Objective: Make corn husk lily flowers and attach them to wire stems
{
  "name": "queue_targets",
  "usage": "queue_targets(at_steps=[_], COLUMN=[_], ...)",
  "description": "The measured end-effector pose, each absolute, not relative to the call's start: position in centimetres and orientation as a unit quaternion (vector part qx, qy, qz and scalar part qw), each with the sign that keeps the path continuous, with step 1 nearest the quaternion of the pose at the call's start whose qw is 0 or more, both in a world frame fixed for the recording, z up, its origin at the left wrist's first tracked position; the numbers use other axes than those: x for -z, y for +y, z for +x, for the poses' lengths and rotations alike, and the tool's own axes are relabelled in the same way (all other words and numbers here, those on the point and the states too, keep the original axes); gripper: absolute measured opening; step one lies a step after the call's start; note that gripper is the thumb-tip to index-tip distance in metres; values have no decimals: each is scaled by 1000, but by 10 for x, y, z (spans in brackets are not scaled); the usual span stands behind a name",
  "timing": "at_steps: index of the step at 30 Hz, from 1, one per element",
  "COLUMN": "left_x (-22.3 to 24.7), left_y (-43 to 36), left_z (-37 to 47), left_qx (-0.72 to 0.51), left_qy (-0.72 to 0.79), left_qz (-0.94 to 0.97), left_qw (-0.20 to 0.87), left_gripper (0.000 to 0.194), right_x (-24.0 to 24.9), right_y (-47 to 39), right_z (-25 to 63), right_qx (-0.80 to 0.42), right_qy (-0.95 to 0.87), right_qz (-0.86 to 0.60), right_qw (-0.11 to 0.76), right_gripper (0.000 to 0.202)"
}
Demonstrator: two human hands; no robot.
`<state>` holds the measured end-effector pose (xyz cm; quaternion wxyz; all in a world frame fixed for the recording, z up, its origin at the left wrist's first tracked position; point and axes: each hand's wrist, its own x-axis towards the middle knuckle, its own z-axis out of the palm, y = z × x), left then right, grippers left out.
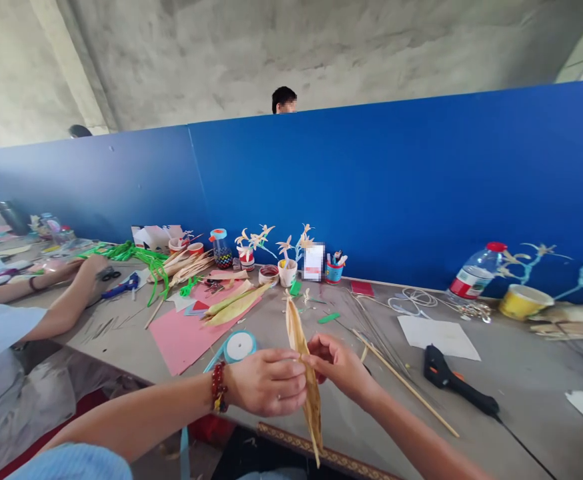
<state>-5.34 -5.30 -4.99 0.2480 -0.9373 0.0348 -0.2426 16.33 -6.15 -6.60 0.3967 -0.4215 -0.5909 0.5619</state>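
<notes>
A long, dry corn husk (312,407) hangs lengthwise between my two hands, above the table's front edge. My left hand (270,383), with a red bead bracelet at the wrist, is closed with its fingertips on the husk's left edge. From the other side my right hand (339,367) pinches the husk's middle between thumb and fingers. Just behind my left hand lies a roll of light blue ribbon (240,346). More husks (236,305) rest on a pink paper sheet (181,337) farther back.
To the right lie a black glue gun (456,383), a thin wooden stick (406,383) and white paper (439,337). A water bottle (476,272) and husk flowers in cups (287,272) stand along the blue partition (371,187). At left, a co-worker's arms (71,303) reach over the table.
</notes>
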Motion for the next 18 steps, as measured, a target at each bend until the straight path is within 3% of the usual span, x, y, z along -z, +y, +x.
queue_targets(at_steps=[7,11,14,18], left_x=[41,40,40,36], left_y=[-48,-36,-33,-34], left_z=[-53,-47,-36,-21], left_qx=[243,230,266,368], left_qy=[-47,-128,-146,-287], left_qz=[-945,-949,-952,-826], left_qw=[215,170,33,-315], left_gripper=[37,32,23,16], right_x=[68,63,57,46], right_y=[-73,-77,-77,-72], right_z=[173,175,181,193], right_qx=[-573,-592,-602,-528], right_qy=[-558,-556,-557,-605], right_qz=[-437,-433,-429,-416], right_qw=[411,391,377,426], right_gripper=[31,37,40,39])
